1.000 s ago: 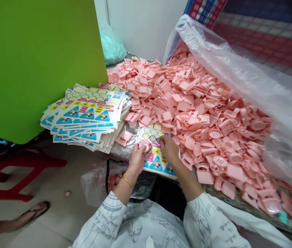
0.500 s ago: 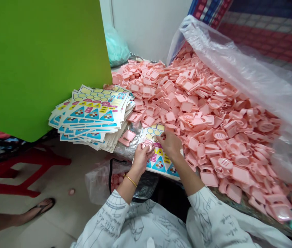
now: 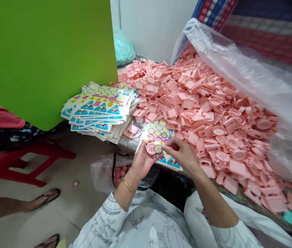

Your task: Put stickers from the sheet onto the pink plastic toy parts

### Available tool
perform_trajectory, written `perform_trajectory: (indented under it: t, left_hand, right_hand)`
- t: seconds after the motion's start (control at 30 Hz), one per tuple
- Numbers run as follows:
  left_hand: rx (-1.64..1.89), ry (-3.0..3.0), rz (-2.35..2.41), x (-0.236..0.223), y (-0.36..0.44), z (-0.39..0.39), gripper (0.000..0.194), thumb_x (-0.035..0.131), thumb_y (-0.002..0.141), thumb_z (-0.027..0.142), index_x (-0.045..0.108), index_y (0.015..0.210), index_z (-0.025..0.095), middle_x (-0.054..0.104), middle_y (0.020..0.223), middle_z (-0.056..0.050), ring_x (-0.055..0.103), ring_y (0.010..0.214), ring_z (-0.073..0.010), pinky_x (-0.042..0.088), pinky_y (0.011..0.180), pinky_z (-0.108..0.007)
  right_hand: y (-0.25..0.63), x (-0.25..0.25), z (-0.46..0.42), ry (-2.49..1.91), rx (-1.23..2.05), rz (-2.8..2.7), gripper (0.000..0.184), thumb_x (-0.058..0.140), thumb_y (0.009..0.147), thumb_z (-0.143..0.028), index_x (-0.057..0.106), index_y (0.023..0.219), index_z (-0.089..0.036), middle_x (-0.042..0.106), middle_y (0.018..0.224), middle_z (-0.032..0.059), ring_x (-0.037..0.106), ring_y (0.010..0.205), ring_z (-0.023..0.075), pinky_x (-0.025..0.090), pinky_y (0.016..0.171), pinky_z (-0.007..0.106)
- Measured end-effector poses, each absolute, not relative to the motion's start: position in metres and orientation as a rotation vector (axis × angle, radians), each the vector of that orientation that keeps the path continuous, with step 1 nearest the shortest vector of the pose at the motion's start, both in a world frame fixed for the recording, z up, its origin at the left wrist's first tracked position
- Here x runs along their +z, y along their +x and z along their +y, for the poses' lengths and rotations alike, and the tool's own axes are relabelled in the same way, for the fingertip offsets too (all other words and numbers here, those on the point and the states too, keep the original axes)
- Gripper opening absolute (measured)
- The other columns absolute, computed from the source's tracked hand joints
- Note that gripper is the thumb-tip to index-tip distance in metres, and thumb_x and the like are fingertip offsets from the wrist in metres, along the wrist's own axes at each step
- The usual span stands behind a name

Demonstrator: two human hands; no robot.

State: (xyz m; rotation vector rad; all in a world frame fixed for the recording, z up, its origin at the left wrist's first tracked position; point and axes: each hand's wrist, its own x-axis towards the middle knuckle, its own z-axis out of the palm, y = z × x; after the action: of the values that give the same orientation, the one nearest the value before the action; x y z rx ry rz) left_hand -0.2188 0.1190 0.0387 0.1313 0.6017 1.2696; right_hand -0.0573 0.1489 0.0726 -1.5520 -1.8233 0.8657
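Observation:
In my left hand (image 3: 141, 162) rests a small round pink toy pan (image 3: 150, 148) with slots, held by thumb and fingers. My right hand (image 3: 185, 156) pinches the edge of a round cream-coloured sticker (image 3: 158, 149). The sticker is right beside the pan and seems to overlap its right side; whether it touches, I cannot tell. Beneath both hands lies a sheet of stickers (image 3: 151, 131) with yellow circles, pink shapes and blue triangles, partly hidden by my fingers.
A stack of sticker sheets (image 3: 102, 112) stands to the left, with a single pink piece (image 3: 131, 131) nearby. Pink toy parts (image 3: 187, 104) heap across the table beside a clear plastic sheet (image 3: 228, 58). A green panel (image 3: 45, 58), red stool (image 3: 32, 156) and another person's foot (image 3: 45, 198) are at left.
My right hand has drawn back from the sheet's circles with a round sticker, bringing it beside the pan. My left hand has turned palm up, showing the pan's slotted face.

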Motion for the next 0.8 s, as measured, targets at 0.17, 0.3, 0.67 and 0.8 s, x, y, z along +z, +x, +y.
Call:
perform_trajectory:
  t: [0.17, 0.3, 0.67, 0.8]
  left_hand:
    - [1.273, 0.125, 0.61, 0.036, -0.214, 0.101, 0.039, 0.048, 0.094, 0.053, 0.061, 0.101, 0.017, 0.068, 0.097, -0.007, 0.067, 0.084, -0.0196, 0.053, 0.092, -0.045]
    - [1.299, 0.155, 0.598, 0.033, -0.213, 0.095, 0.04, 0.049, 0.093, 0.055, 0.061, 0.104, 0.019, 0.068, 0.1, -0.007, 0.066, 0.087, -0.0189, 0.053, 0.093, -0.044]
    - [1.304, 0.127, 0.641, 0.036, -0.213, 0.089, 0.038, 0.042, 0.098, 0.048, 0.061, 0.098, 0.015, 0.068, 0.091, -0.007, 0.066, 0.081, -0.0169, 0.058, 0.078, -0.036]
    - [1.297, 0.105, 0.65, 0.037, -0.213, 0.087, 0.038, 0.038, 0.1, 0.045, 0.061, 0.097, 0.014, 0.068, 0.089, -0.007, 0.066, 0.079, -0.0164, 0.058, 0.072, -0.032]
  right_hand:
    - [-0.063, 0.08, 0.139, -1.543, 0.739, -1.992, 0.028, 0.068, 0.079, -0.05, 0.064, 0.075, -0.022, 0.068, 0.074, 0.0008, 0.057, 0.066, 0.0158, 0.036, 0.059, 0.026]
    - [-0.067, 0.079, 0.135, -1.527, 0.746, -2.043, 0.024, 0.067, 0.08, -0.047, 0.065, 0.076, -0.023, 0.069, 0.077, 0.0003, 0.059, 0.068, 0.0157, 0.036, 0.061, 0.026]
    - [-0.075, 0.085, 0.131, -1.547, 0.669, -2.137, 0.025, 0.067, 0.082, -0.047, 0.066, 0.076, -0.022, 0.07, 0.075, -0.0004, 0.059, 0.068, 0.0153, 0.034, 0.06, 0.026]
    - [-0.075, 0.084, 0.13, -1.529, 0.664, -2.166, 0.023, 0.07, 0.081, -0.044, 0.065, 0.076, -0.022, 0.069, 0.074, -0.0013, 0.059, 0.066, 0.0143, 0.033, 0.059, 0.025]
